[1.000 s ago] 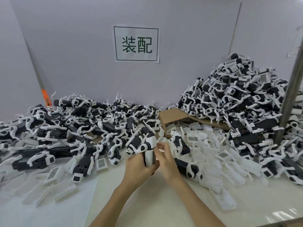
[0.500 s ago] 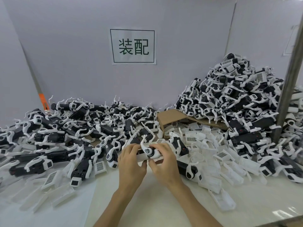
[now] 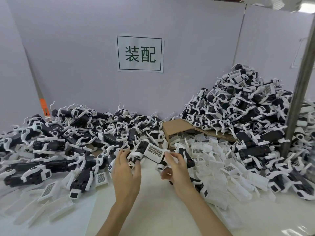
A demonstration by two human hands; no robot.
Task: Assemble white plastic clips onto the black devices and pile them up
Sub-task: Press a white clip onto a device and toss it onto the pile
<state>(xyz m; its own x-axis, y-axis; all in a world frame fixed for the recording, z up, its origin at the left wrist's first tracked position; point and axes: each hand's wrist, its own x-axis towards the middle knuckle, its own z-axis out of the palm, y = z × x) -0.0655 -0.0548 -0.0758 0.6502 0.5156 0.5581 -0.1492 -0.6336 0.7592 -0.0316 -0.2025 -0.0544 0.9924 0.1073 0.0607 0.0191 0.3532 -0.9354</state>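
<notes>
Both bare forearms reach in from the near edge of the pale white worktable (image 3: 153, 210), the hands meeting over its middle. The left hand (image 3: 127, 174) is back-up with fingers spread and curled forward; its fingertips touch the near end of a black handheld device wrapped in a white plastic clip (image 3: 141, 151), which lies tilted at the front of the heap. Whether those fingers actually clamp the device or only rest against it cannot be told. The device's flat white end with a dark printed grid (image 3: 154, 153) points toward the right hand (image 3: 177, 171). That hand is turned thumb-up, fingers loosely curved, the thumb and forefinger just beside the grid end; the lower fingers are curled around a small white-and-black part (image 3: 161, 166), blurred.

A low spread of clipped black devices (image 3: 68, 142) covers the left and far side of the table. A tall pile of finished clipped devices (image 3: 238, 113) rises at the far right corner, partly over a flattened brown cardboard piece (image 3: 177, 128). Loose white plastic clips (image 3: 221, 167) lie along the right side, near the right hand. A white paper sign with two dark characters (image 3: 140, 54) hangs on the grey back panel (image 3: 85, 65).
</notes>
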